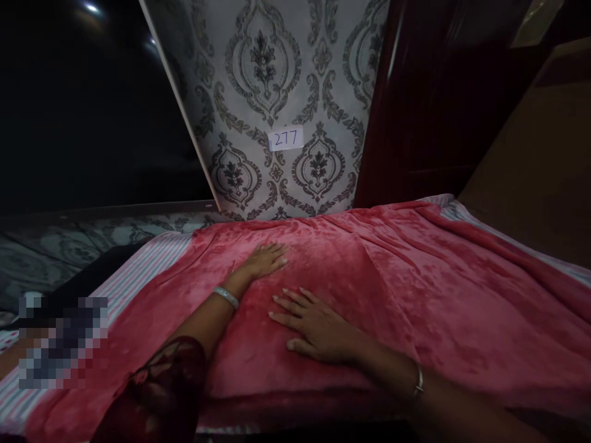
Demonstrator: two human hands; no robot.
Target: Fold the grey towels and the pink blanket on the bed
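Observation:
A pink velvety blanket [415, 289] is spread over a bed. My left hand [265, 259] lies flat on it near the far edge, fingers stretched out, a silver bangle on the wrist. My right hand [314, 326] rests palm down on the blanket a little nearer to me, fingers spread. Neither hand holds anything. A dark red lace sleeve [161, 387] covers my left upper arm.
A striped sheet [138, 264] shows beneath the blanket at the left and far right. Patterned wallpaper [277, 80] with a paper label reading 277 [285, 138] rises behind the bed. A dark wooden door [415, 123] stands right of it. A blurred patch sits at the lower left.

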